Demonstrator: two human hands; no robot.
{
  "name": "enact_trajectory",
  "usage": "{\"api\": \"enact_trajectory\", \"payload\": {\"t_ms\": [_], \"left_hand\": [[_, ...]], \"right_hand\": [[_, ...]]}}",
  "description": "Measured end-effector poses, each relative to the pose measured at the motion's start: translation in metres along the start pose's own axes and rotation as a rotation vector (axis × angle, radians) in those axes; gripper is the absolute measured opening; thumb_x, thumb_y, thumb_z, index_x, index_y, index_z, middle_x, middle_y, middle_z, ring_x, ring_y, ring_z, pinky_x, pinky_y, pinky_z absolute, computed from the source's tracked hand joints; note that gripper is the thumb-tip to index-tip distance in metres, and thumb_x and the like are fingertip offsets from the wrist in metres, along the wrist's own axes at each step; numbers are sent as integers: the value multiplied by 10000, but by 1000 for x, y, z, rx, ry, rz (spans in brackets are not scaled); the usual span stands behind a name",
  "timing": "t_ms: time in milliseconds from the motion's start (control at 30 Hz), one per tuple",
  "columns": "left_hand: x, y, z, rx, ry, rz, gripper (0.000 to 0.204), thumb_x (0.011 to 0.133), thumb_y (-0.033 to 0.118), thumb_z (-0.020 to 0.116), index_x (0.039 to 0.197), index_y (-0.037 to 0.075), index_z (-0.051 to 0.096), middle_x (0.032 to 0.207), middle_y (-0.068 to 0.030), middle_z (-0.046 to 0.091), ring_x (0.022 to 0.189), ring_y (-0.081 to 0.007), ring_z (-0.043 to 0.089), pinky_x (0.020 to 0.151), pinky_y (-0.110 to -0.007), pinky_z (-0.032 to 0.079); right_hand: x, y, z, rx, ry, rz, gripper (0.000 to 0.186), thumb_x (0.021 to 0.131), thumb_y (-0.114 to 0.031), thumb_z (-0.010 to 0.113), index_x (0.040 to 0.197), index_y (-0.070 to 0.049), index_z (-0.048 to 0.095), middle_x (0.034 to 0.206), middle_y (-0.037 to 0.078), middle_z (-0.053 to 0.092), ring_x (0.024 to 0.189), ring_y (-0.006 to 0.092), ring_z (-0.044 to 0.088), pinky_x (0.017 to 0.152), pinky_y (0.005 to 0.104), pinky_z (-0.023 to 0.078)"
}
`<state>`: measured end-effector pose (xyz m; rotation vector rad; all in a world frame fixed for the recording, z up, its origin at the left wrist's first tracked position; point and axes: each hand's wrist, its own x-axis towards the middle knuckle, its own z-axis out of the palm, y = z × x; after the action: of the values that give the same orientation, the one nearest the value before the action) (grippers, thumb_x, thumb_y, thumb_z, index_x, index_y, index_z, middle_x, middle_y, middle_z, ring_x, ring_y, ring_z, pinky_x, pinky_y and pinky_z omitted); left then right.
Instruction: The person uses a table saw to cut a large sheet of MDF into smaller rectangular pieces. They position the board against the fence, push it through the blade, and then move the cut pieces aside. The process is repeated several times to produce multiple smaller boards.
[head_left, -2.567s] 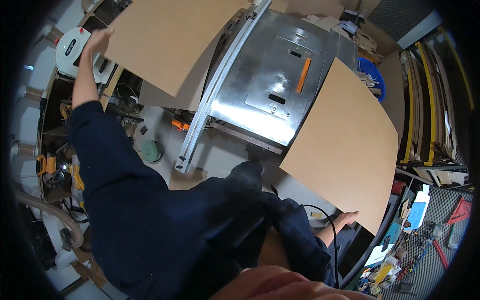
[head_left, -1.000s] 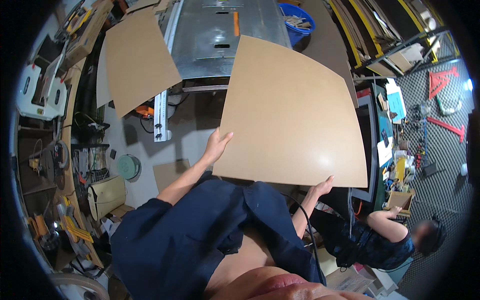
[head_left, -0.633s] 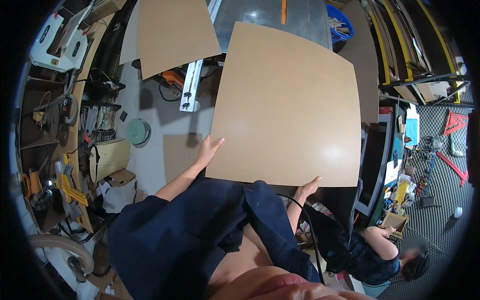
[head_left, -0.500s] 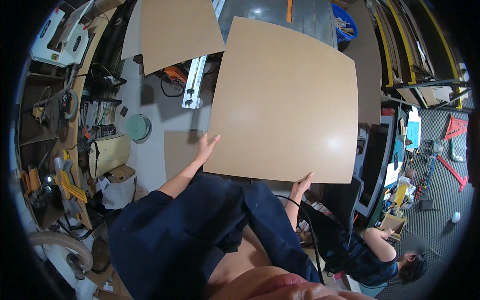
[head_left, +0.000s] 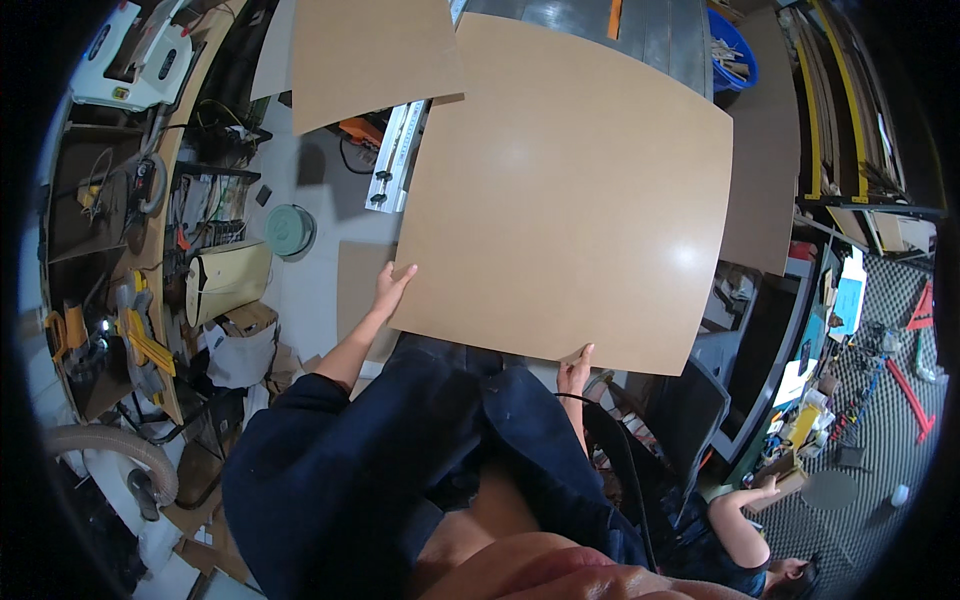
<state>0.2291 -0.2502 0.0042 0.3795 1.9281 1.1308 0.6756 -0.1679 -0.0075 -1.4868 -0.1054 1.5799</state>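
Gripping a large tan board [head_left: 560, 200] at mid-frame, by its left edge in the left hand [head_left: 392, 290] and lower edge in the right hand [head_left: 574, 374], likely spread for balance; overlapping the metal table [head_left: 660, 35], upper right of centre.

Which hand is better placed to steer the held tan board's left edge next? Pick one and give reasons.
Probably the left hand: it grips the tan board at that edge, near the lower corner, thumb on top. The right hand is on the near edge, farther across.
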Motion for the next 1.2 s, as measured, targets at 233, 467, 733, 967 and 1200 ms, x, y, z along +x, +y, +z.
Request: {"api": "enact_trajectory", "payload": {"t_ms": [233,467,733,967,1200], "left_hand": [[38,4,-12,93,41,-51,596,842,412,716,1149,-68,543,1005,-147,662,890,-201,649,774,-317,523],[17,38,-2,802,174,-190,740,803,356,729,1283,-118,426,1316,-281,471,1220,-369,485,1023,-458,384],[145,233,195,876,-228,520,1080,685,434,812,1502,124,178,1572,-190,39,1439,-430,40,1111,-633,197],[208,245,227,1185,-279,250,1175,662,492,825,1507,407,14,1592,-72,-116,1434,-438,-102,968,-820,195],[226,258,229,1198,-263,219,1165,678,476,818,1507,407,3,1590,-96,-110,1426,-463,-98,968,-811,222]], "right_hand": [[-2,5,25,-8,29,158,608,910,-500,593,1311,-59,475,1226,87,576,1111,254,575,906,426,513],[28,3,12,-104,-21,286,641,895,-522,601,1311,-51,472,1258,97,564,1119,261,574,888,418,525],[28,-13,42,-67,80,312,657,882,-508,629,1297,-26,465,1215,110,589,1103,280,585,914,451,509],[22,-20,56,-27,59,285,669,887,-509,626,1273,14,469,1203,133,591,1102,275,585,917,425,501],[21,-40,102,-16,107,222,699,864,-552,634,1239,22,500,1132,126,610,992,247,614,826,396,521]]}}
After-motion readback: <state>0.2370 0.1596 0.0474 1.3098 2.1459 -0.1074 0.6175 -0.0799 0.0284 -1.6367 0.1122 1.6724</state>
